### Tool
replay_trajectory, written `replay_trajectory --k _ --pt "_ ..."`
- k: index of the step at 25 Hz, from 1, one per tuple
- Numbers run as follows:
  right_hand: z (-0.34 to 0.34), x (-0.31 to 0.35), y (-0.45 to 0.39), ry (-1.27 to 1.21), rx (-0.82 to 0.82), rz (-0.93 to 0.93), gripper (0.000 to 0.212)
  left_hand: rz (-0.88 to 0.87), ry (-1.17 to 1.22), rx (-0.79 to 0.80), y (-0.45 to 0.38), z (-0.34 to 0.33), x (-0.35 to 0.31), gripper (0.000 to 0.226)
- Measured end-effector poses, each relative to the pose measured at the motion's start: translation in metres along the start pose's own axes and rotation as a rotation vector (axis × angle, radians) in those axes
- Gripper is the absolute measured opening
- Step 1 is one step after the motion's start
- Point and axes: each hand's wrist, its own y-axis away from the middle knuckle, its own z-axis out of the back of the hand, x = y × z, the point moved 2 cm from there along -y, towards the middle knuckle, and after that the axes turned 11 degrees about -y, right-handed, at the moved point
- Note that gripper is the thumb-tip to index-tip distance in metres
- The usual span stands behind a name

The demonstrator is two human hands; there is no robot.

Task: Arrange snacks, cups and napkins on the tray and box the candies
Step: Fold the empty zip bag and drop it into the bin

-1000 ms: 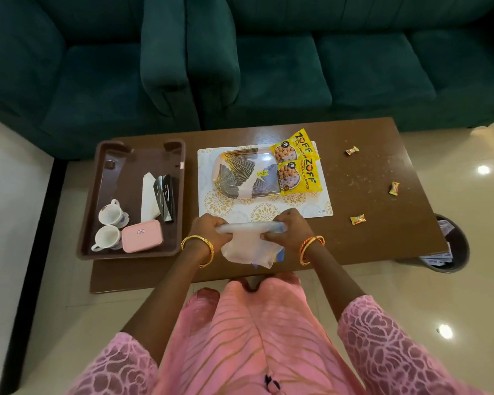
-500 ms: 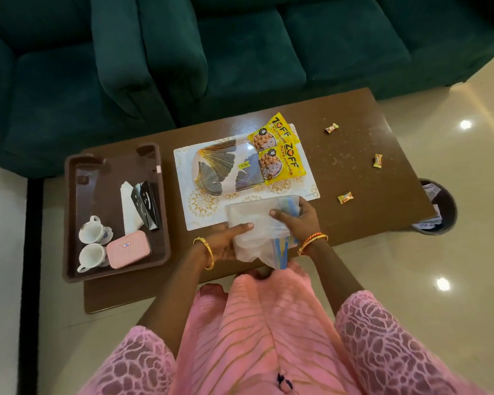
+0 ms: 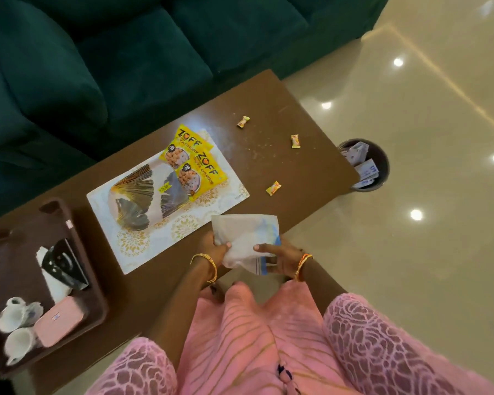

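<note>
Both hands hold a translucent plastic bag (image 3: 244, 236) with a blue strip over the table's near edge. My left hand (image 3: 213, 248) grips its left side and my right hand (image 3: 280, 256) pinches its lower right. A patterned plate (image 3: 143, 199) and two yellow snack packets (image 3: 194, 165) lie on a white placemat (image 3: 143, 246). Three wrapped candies (image 3: 243, 121) (image 3: 295, 141) (image 3: 273, 188) are scattered on the brown table (image 3: 297, 178). The brown tray (image 3: 77, 246) at the left holds two white cups (image 3: 16, 329), a pink box (image 3: 59, 320) and napkins (image 3: 56, 269).
A green sofa (image 3: 126, 61) runs behind the table. A dark bin (image 3: 367, 163) with papers stands on the tiled floor past the table's right end. My pink dress (image 3: 254, 337) fills the bottom of the view.
The view has swung left and tilted. The bag has shifted right along the table's near edge, and my left hand now grips its left side instead of lying under it.
</note>
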Motion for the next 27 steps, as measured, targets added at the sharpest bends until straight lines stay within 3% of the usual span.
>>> replay_trajectory --k 2,5,9,12,14,18,21,27 --pt "0.036 0.015 0.012 -0.089 -0.066 0.089 0.053 0.019 0.028 0.013 -0.003 -0.039 -0.021 0.027" --pt "0.101 0.045 0.03 -0.174 -0.209 0.219 0.055 0.214 0.169 0.188 -0.008 -0.107 -0.056 0.026" --pt "0.183 0.088 0.048 -0.302 -0.406 0.296 0.06 0.286 0.027 0.423 -0.01 -0.188 -0.114 0.02" --pt "0.233 0.127 0.055 -0.392 -0.585 0.341 0.052 0.262 0.093 0.396 -0.02 -0.239 -0.163 0.027" --pt "0.257 0.152 0.049 -0.328 -0.725 0.353 0.049 0.19 0.119 0.282 -0.03 -0.268 -0.199 0.028" --pt "0.3 0.205 0.016 -0.254 -0.938 0.422 0.04 -0.033 -0.051 0.089 -0.07 -0.325 -0.263 0.031" --pt "0.349 0.246 -0.015 -0.276 -1.028 0.387 0.038 -0.061 -0.213 0.152 -0.116 -0.374 -0.294 0.01" --pt "0.436 0.278 -0.105 -0.31 -0.991 0.301 0.031 0.086 -0.47 0.361 -0.226 -0.464 -0.295 0.048"
